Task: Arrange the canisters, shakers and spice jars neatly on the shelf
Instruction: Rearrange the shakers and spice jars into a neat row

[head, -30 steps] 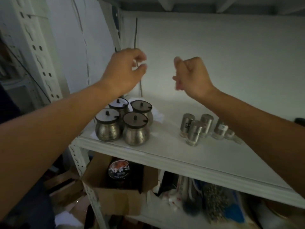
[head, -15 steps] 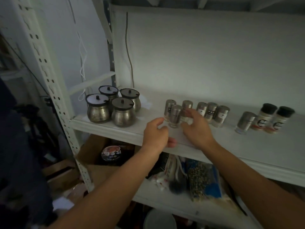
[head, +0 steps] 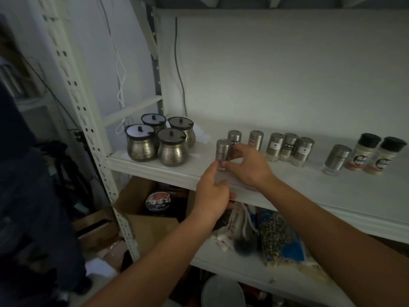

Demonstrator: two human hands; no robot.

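Note:
Four round steel canisters (head: 171,149) with dark lids cluster at the left end of the white shelf (head: 309,191). A loose row of steel shakers (head: 275,146) runs along the middle, and one more shaker (head: 336,159) stands apart beside two black-capped spice jars (head: 363,151) at the right. The front steel shaker (head: 222,149) stands near the shelf's front edge. My right hand (head: 250,167) pinches it from the right, thumb low and fingers higher. My left hand (head: 212,193) is curled below the edge, with one fingertip touching the shaker's base.
The perforated white upright (head: 88,134) frames the shelf's left side. An open cardboard box (head: 141,220) with a round dark tin sits on the shelf below. Bags and packets (head: 278,238) lie next to it. A cable (head: 179,69) hangs down the back wall.
Both hands came down from chest height in front of the wall to the shelf's front edge. My right hand closed on the front shaker, and my left fingertip rose to its base.

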